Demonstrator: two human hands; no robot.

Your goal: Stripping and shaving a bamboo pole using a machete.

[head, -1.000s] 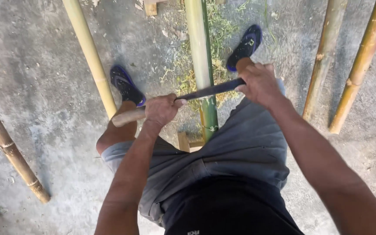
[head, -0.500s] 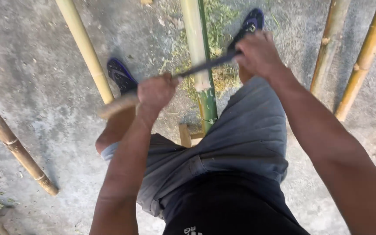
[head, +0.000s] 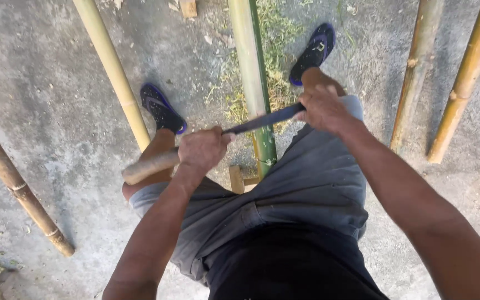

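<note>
From my feed, the left hand (head: 204,149) is wrapped around the wooden handle (head: 148,166) of a long knife (head: 262,120), and the right hand (head: 322,108) clamps the blade's far end. The blade lies crosswise on the green bamboo pole (head: 251,83), which runs between both sandals (head: 162,108) on the concrete floor (head: 40,100).

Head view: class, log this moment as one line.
left hand: grips wooden handle | right hand: holds blade end | blade across green bamboo pole
</note>
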